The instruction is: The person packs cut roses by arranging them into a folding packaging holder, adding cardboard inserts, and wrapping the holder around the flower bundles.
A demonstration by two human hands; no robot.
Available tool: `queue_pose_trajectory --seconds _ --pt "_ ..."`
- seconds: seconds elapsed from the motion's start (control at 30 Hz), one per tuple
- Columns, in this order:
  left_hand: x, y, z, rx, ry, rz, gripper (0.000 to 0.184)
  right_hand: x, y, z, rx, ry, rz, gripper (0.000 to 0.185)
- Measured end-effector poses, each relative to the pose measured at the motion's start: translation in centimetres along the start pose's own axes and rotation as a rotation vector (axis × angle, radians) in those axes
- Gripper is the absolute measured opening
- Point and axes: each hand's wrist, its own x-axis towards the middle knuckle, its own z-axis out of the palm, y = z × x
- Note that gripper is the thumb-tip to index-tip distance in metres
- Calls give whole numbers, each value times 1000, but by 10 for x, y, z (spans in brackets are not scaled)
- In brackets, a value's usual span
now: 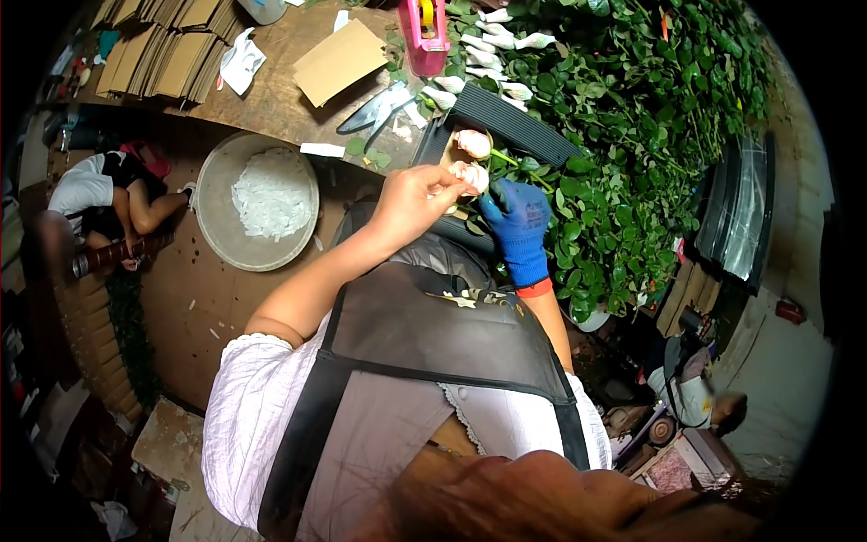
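My left hand [417, 200] is bare, its thumb and fingertips pinched at the outer petals of a pale pink rose [473, 177]. On the rose's other side, my right hand [518, 215] wears a blue glove, with its fingers curled against the flower. Just above lies a second pink rose [471, 144], its green stem pointing right. Both blooms are over a piece of brown cardboard beside a black corrugated sheet [515, 126]. The lower rose's stem is hidden by the glove.
A wooden table [271, 90] holds cardboard pieces [340, 63], scissors [377, 110], a pink tape dispenser [424, 36] and several wrapped buds [483, 59]. Leafy stems [623, 135] cover the right. At left are a bucket [256, 200] with white scraps and a seated person [108, 194]; another person [688, 384] is lower right.
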Motion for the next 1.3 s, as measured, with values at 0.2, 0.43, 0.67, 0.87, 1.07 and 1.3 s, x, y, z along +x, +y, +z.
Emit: queue_pose_trajectory --seconds 0.2,0.43,0.67,0.87,1.07,1.3 --pt "1 12 6 -23 33 90 13 0 -1 -1 -67 -37 -30 22" --pt "17 18 -29 -324 137 -45 10 3 -2 0 -38 -14 8 21" --pt "-12 -33 -101 1093 180 105 36 7 -20 -43 60 -161 155 23" --pt "-1 -42 -81 403 -19 148 23 12 -9 -38 12 -612 -45 27" --pt "24 -49 -45 272 -281 56 30 38 -23 -21 -167 -872 -57 37" --pt "36 -38 -35 279 -428 -101 58 45 -12 -10 -115 -847 -189 34"
